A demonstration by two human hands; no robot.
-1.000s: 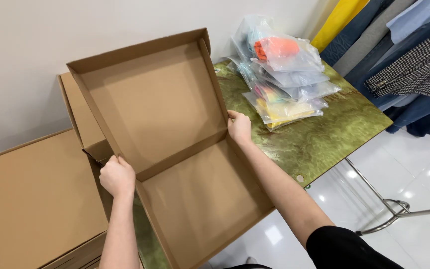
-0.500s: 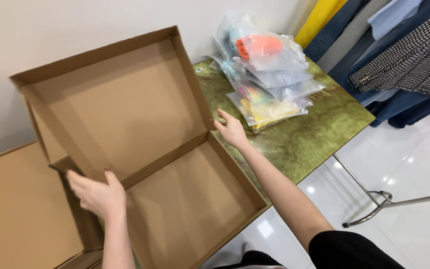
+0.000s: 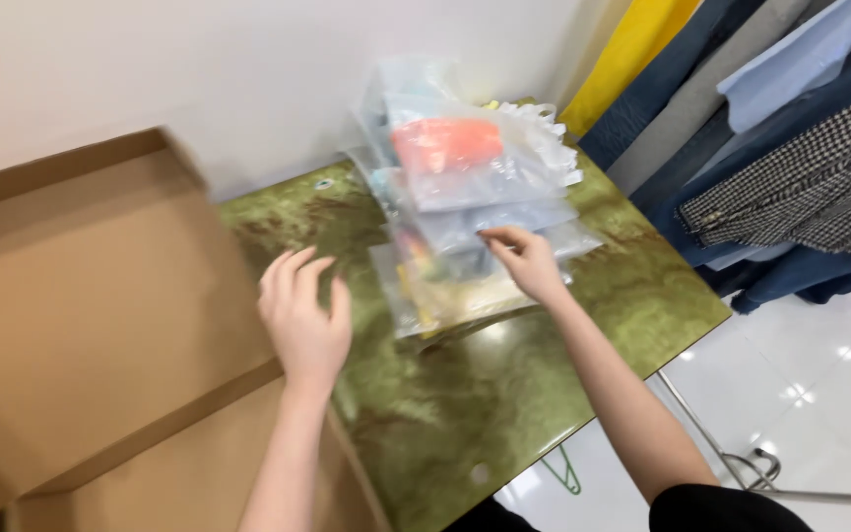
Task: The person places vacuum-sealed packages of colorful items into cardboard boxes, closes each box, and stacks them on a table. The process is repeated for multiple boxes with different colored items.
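An open brown cardboard box (image 3: 81,325) fills the left of the view, its lid raised toward the wall. My left hand (image 3: 304,320) hovers open over the green marbled table (image 3: 504,394), just right of the box's edge, holding nothing. My right hand (image 3: 526,264) reaches into a stack of clear plastic bags (image 3: 465,217) with folded coloured items inside; its fingertips touch one of the middle bags. An orange item shows in the top bag.
A white wall runs behind the table. Hanging clothes (image 3: 790,167), yellow, blue and black-and-white checked, crowd the right side. A metal rack foot (image 3: 751,463) stands on the glossy white floor at the table's right corner.
Both hands have let go of the cardboard box. The view swung right; the box now sits at the left. My right hand reached to the bag stack and my left hand lifted off.
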